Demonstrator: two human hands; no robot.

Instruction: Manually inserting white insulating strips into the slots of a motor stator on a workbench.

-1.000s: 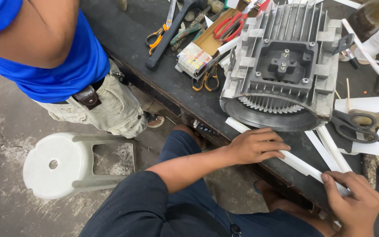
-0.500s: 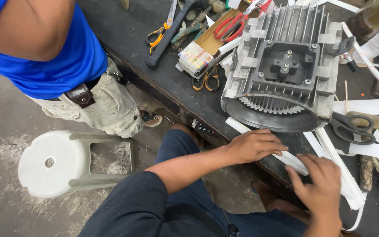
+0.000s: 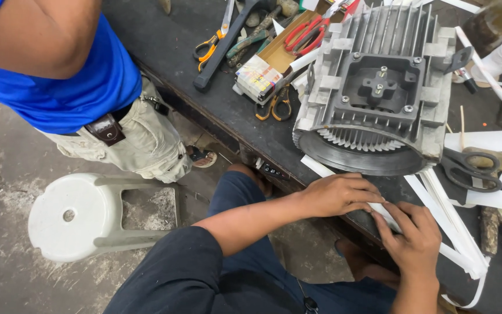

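Dark, grimy workbench point(image 3: 228, 110) is being looked down on from above, set over a dusty concrete floor point(image 3: 7, 174) where a white plastic stool point(image 3: 82, 218) is standing. A grey finned motor housing point(image 3: 379, 87) is being kept on the bench, open end toward the wearer. A long white paper strip point(image 3: 332, 171) is being pressed flat on the bench edge just below the housing: the left hand point(image 3: 341, 195) is being laid palm-down over it, fingers curled onto the strip, and the right hand point(image 3: 416, 238) is being held just beside it, fingertips pinching the same strip. More white strips point(image 3: 454, 227) are being left fanned out to the right, near black scissors point(image 3: 472, 168). A shallow cardboard box point(image 3: 280, 55) is being used behind the housing, with red-handled pliers point(image 3: 306, 32) and a small printed packet point(image 3: 257, 75) lying in it. Orange-handled pliers point(image 3: 207, 46) are lying nearby. Another person in a blue shirt point(image 3: 59, 87) is being seen standing at left.
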